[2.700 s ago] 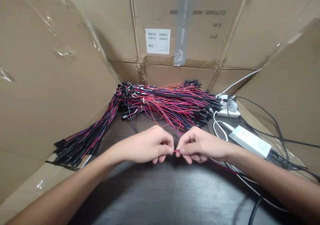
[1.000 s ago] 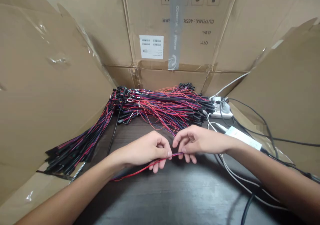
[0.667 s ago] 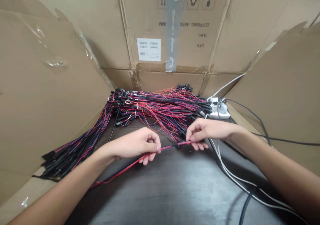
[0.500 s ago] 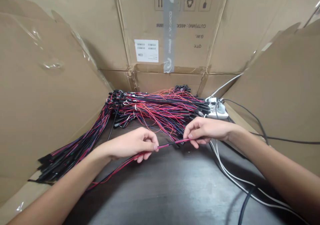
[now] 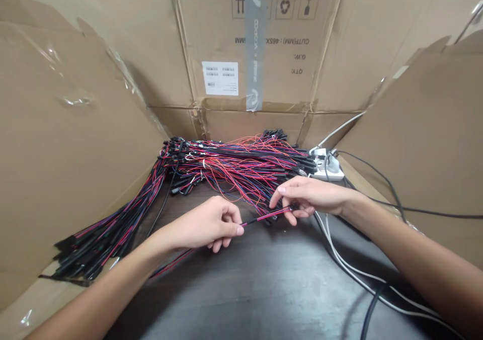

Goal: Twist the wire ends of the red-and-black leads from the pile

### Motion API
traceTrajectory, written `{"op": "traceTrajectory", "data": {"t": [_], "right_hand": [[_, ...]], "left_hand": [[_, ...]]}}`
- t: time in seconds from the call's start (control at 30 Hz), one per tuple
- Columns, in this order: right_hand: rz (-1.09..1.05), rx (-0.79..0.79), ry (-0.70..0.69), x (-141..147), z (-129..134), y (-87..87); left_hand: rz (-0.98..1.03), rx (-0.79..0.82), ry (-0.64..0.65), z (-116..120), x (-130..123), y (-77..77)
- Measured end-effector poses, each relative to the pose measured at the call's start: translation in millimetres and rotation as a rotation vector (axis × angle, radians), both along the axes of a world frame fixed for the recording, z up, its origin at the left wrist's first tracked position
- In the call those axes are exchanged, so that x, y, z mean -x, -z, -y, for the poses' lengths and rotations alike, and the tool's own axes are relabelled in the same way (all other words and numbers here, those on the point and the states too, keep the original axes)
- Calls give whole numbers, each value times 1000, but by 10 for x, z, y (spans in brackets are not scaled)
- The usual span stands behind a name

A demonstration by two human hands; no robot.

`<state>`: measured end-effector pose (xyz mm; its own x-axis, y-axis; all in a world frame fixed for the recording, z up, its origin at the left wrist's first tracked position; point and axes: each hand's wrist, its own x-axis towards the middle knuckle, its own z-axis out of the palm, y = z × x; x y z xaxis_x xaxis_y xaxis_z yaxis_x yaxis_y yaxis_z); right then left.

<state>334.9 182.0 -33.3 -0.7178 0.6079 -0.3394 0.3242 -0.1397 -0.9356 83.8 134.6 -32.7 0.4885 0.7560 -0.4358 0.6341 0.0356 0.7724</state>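
Observation:
A thin red and black wire bundle (image 5: 268,216) stretches between my two hands above the dark table (image 5: 241,284). My left hand (image 5: 217,223) pinches it between thumb and fingers, and its tail runs down to the lower left behind my wrist. My right hand (image 5: 296,199) holds the other end among its fingers, with the index finger raised off the wires. A short black sleeve shows on the bundle near my left fingertips. Behind my hands lies a large pile of red, blue and black wires (image 5: 241,164).
More wires with black sleeves (image 5: 86,249) fan out at the left. A white power strip (image 5: 328,168) sits at the back right, with white cables (image 5: 339,257) and a black cable (image 5: 372,307) running forward. Cardboard walls (image 5: 222,118) enclose the back and sides.
My left hand has slid slightly right along the wires, closer to the black sleeve. My right index finger has lifted and the fingers have shifted on the bundle's end.

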Motion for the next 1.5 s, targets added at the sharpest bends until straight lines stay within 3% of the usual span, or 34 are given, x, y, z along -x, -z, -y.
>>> {"op": "traceTrajectory", "data": {"t": [0.27,0.83,0.97,1.07,1.27,1.5], "right_hand": [[16,-23,50,0,-14,-5],[50,-295,207,159,88,11],[76,-359,154,178,113,21],[130,-382,32,209,169,33],[268,-629,-166,323,364,36],[244,-457,-157,331,341,26]], "left_hand": [[-18,-25,0,-18,29,47],[148,-20,-78,19,-27,83],[142,-42,-91,33,-42,104],[127,-48,-77,72,-74,110],[107,-46,-62,158,-151,143],[157,6,-45,155,-161,133]]}}
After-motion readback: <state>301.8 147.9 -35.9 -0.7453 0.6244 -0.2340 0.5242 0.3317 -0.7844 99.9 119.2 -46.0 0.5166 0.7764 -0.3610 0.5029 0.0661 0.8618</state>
